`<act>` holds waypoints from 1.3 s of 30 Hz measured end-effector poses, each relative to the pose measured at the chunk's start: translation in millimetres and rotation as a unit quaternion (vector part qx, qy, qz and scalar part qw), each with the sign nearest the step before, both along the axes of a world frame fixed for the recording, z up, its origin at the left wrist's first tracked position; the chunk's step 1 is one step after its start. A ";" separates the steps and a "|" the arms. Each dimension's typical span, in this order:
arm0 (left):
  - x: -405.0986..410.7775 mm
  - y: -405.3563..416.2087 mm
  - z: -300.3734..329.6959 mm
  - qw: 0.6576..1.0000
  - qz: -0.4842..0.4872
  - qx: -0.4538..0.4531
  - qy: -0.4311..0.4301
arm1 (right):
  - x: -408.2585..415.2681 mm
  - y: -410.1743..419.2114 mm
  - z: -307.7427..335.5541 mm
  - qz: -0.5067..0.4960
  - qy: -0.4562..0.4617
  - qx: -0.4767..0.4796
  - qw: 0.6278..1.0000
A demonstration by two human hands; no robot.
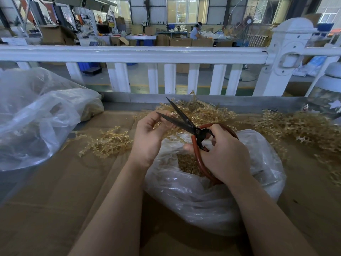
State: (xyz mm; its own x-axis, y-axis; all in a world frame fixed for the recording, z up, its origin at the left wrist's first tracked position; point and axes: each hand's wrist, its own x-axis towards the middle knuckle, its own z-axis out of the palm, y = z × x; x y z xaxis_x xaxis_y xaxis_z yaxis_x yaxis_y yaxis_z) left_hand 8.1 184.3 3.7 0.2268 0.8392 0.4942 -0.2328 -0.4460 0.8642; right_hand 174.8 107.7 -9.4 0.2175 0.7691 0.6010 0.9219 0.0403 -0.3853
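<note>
Left fingers [163,115] on sprig [172,114], between open scissors [191,126]

Left hand [149,139] raised, fingertips [164,115] pinching; right hand [224,156] curled in a grip; both forearms [118,204] angle inward.

Standing here, I can read no word or number anywhere: the yellow plate [110,24] far back on the left and the small triangle sticker [144,23] further right (both tiny and blurred) are illegible, and the scissors [184,124] show no stamp I can make out.
</note>
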 end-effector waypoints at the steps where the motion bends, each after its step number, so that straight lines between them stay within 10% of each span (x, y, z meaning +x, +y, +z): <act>1: -0.2 0.6 -0.7 1.000 0.011 -0.001 0.002 | 0.1 0.0 0.3 0.000 0.000 0.012 1.000; 39: 2.5 -2.3 2.5 0.997 0.005 0.007 0.071 | 1.9 -1.0 -3.2 0.034 0.025 -0.013 0.999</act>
